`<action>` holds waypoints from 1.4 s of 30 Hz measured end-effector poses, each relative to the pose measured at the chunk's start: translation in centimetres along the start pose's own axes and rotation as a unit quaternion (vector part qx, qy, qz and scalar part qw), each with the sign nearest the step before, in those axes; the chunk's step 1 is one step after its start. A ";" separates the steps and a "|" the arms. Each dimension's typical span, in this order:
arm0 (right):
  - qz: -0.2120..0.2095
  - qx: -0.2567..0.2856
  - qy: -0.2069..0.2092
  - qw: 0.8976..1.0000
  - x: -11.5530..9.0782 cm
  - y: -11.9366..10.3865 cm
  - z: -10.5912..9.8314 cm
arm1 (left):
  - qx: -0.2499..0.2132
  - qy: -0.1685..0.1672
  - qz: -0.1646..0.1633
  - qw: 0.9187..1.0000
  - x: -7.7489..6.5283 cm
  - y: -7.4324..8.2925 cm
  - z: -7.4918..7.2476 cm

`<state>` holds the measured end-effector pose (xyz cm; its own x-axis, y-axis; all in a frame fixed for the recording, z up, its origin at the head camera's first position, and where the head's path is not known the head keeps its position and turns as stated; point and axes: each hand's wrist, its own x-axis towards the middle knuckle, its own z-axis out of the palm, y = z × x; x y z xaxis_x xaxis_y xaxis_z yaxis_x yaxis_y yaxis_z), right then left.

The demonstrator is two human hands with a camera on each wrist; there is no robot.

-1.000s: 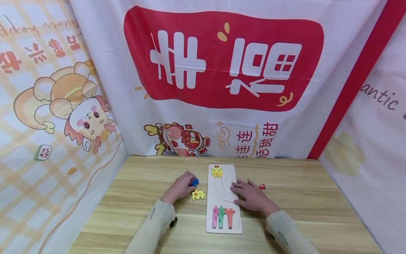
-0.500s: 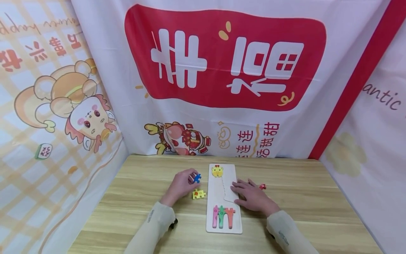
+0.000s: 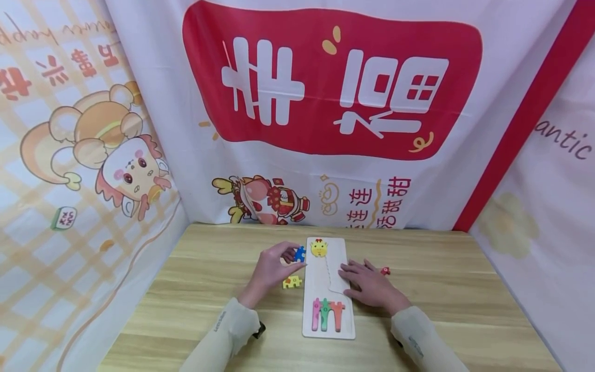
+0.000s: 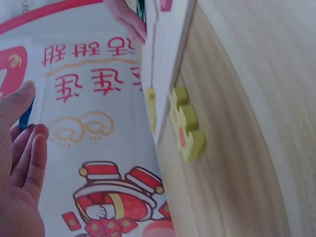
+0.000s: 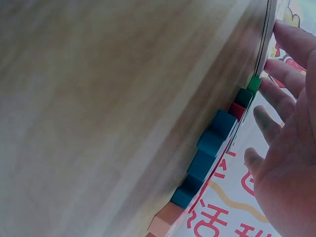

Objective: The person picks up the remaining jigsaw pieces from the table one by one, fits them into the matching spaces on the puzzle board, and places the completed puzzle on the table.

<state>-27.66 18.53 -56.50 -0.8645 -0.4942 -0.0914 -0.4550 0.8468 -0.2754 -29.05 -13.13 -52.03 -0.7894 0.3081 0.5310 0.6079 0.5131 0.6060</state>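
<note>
My left hand (image 3: 273, 266) pinches a small blue puzzle piece (image 3: 299, 253) between thumb and fingers, raised at the left edge of a white puzzle board (image 3: 338, 253). In the left wrist view the fingers mostly cover this blue piece (image 4: 26, 116). A spotted yellow puzzle piece (image 3: 292, 282) lies beside the board, below that hand. On the board sit a giraffe head piece (image 3: 318, 248) and pink (image 3: 316, 316), green (image 3: 324, 316) and orange (image 3: 338, 319) leg pieces. My right hand (image 3: 369, 285) rests at the board's right edge, fingers extended and spread.
A red piece (image 3: 385, 270) lies just beyond the right hand. The right wrist view shows teal pieces (image 5: 201, 163), a green piece (image 5: 254, 84) and an orange piece (image 5: 167, 219) in a row near that hand. Printed cloth (image 3: 325, 191) hangs behind the wooden table (image 3: 446, 289).
My left hand has lifted the blue piece from the table near the yellow piece and carried it up and right to the board's edge. The right hand stays put.
</note>
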 end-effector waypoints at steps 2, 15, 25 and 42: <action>0.001 0.000 0.003 1.000 0.0 0.0 0.0 | -0.004 0.011 0.018 1.000 0.0 0.5 0.0; 0.003 -0.002 -0.005 1.000 0.1 0.2 0.1 | -0.019 0.036 0.053 0.998 0.1 1.8 0.2; 0.003 -0.007 -0.002 1.000 0.2 0.2 0.1 | -0.006 0.041 0.083 0.996 0.0 2.3 0.3; -0.002 -0.017 0.000 1.000 0.3 0.5 0.3 | 0.006 0.039 0.050 0.998 0.3 2.0 1.3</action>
<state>-28.09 18.70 -56.93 -0.8632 -0.4968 -0.0900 -0.4648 0.8515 -0.2426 -28.17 -10.99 -51.49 -0.7158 0.2947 0.6331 0.6814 0.4929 0.5410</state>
